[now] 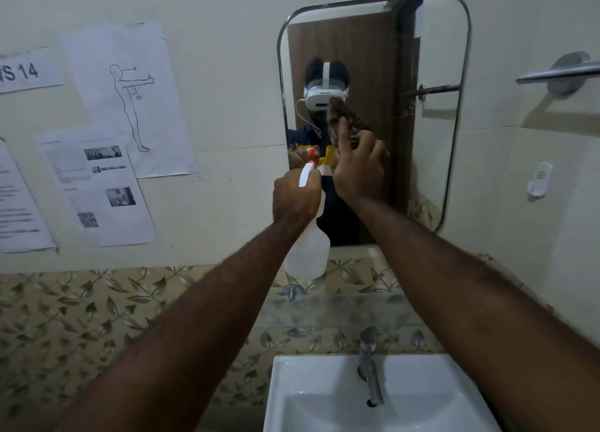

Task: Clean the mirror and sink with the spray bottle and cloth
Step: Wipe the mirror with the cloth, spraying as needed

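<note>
As held, spray bottle point(307, 249) upright, nozzle toward mirror point(431, 113)

This was a bathroom. A white sink point(324, 396) with a metal tap point(370, 366) sat under a wall mirror point(435, 106). A towel bar point(558, 72) hung nearby. Taped-up papers point(126, 97) perhaps meant a workplace.

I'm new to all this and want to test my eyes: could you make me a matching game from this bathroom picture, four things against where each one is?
Things:
1. spray bottle
2. cloth
3. tap
4. towel bar

Places:
A. on the wall right of the mirror
B. in the left hand
C. above the sink
D. against the mirror, in the right hand

Pairs: 1-B, 2-D, 3-C, 4-A
</note>
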